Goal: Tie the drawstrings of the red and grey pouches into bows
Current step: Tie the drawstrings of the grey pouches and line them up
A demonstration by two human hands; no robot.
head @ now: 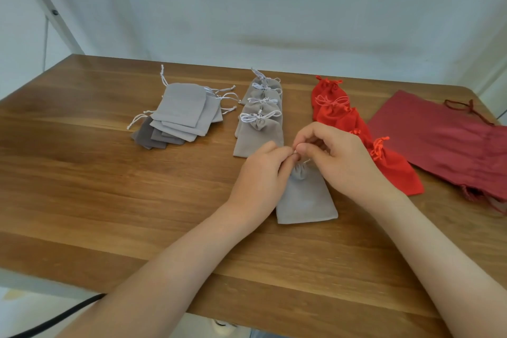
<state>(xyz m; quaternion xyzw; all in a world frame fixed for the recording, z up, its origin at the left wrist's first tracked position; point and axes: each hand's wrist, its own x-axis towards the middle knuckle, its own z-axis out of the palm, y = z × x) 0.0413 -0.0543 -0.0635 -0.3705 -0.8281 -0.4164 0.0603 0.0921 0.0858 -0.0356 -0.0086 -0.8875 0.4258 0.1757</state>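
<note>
A small grey pouch point(306, 199) lies flat on the wooden table point(109, 186) in front of me, its neck gathered. My left hand point(260, 175) and my right hand point(340, 156) meet just above the neck, each pinching the pouch's white drawstring point(295, 151), most of which is hidden by my fingers. Behind them a row of grey pouches point(260, 115) with tied white bows runs away from me. To the right a row of red pouches point(354, 123) with tied red bows lies slanted.
A loose stack of flat grey pouches point(181, 115) with untied strings sits at the back left. Large dark red bags point(444, 143) lie at the right edge. A white wall stands behind the table. A black cable point(55, 318) hangs below the front edge.
</note>
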